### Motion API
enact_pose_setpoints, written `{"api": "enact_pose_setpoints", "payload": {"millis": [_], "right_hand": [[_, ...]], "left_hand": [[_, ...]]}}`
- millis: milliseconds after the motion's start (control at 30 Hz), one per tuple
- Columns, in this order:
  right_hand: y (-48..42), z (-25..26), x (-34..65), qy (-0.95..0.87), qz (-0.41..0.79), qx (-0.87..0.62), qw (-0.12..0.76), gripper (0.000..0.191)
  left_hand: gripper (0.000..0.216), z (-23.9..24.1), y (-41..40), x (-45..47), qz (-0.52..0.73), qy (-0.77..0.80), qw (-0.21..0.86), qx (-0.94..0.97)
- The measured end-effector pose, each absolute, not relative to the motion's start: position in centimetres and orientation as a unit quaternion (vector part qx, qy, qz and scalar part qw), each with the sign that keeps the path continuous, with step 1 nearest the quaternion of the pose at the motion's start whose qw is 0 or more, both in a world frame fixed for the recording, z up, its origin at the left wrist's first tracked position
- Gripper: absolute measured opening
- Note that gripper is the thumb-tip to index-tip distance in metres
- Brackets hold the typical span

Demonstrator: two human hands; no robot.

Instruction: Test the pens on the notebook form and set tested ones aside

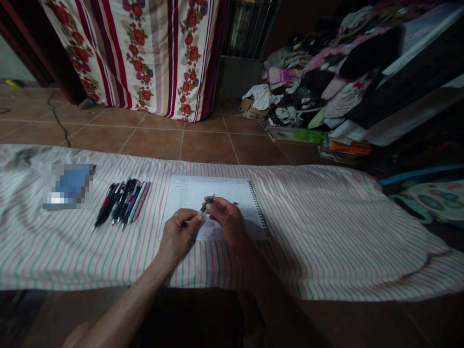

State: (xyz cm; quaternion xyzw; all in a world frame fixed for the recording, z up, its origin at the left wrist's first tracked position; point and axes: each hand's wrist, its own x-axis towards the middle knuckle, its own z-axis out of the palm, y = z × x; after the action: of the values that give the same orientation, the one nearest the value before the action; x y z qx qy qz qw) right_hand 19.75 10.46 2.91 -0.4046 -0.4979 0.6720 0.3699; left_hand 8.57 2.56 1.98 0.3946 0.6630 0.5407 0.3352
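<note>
Nearest, two bare forearms reach over the front edge of a long surface draped in a striped cloth (326, 232), its woven-looking fabric pale with thin pink and grey-green lines, softly rumpled and wavy along the hem. The left hand (181, 229) pinches the lower, lighter end of a slim pen (207, 205) between thumb and forefinger, while the right hand (228, 217) has its fingertips closed on the darker upper part; the pen tilts above an open notebook (221, 185), tip pointing away and to the right. The notebook lies flat on the cloth, its white paper faintly marked, a dark coil of spiral binding (258, 208) running down the right side. By the right hand's knuckles sits a small dark piece (235, 203), too small to make out. To the left of the notebook, a row of pens (123, 203) lies side by side, smooth barrels in black, red, purple, pale green and pink, and farther left is a flat blue item (72, 183), blurred into blocks. Beyond the cloth spreads a floor (203, 142) of square reddish-brown tiles with pale joints, crossed at left by a thin dark cable (60, 121). Farther back, a cardboard box (251, 110) stands against a loose heap of clothes (308, 82), beside a hanging curtain (155, 58) with red roses and maroon bands
</note>
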Motion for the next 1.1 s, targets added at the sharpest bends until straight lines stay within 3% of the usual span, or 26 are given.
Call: {"api": "enact_pose_setpoints", "payload": {"millis": [100,200,800,1100], "right_hand": [[10.5,2.9,19.8,-0.498,0.673,-0.404,0.368,0.03],[10.6,2.9,19.7,-0.493,0.684,-0.396,0.364,0.029],[10.5,3.0,19.3,-0.533,0.629,-0.391,0.409,0.026],[10.1,3.5,19.0,-0.561,0.608,-0.398,0.398,0.026]], "left_hand": [[0.034,2.1,2.5,8.7,0.527,0.658,0.422,0.334],[0.035,2.4,2.5,8.8,0.534,0.638,0.443,0.335],[0.022,2.7,2.6,8.6,0.543,0.641,0.356,0.41],[0.023,2.9,2.0,9.0,0.486,0.691,0.232,0.482]]}}
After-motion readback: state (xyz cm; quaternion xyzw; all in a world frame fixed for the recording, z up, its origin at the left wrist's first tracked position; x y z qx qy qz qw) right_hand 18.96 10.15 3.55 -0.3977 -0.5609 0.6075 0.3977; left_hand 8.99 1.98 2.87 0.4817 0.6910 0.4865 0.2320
